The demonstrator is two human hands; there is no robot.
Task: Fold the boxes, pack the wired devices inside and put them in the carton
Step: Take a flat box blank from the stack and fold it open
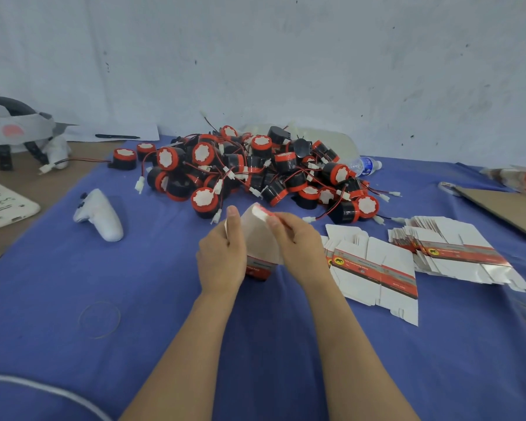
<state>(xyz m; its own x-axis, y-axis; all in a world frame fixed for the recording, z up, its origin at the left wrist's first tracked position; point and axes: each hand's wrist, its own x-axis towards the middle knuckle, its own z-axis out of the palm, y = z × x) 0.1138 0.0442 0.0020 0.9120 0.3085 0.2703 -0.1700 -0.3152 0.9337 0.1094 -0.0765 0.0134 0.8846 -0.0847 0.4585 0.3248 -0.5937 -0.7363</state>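
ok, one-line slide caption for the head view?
Left hand and right hand fold a small box over a blue cloth; wired devices piled behind, flat boxes on the right.

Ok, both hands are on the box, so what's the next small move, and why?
Probably tuck in the end flap: the right hand pinches it at the far end of the half-formed box, which the left hand grips by its side. That end is not yet closed. Whether anything is inside is hidden.
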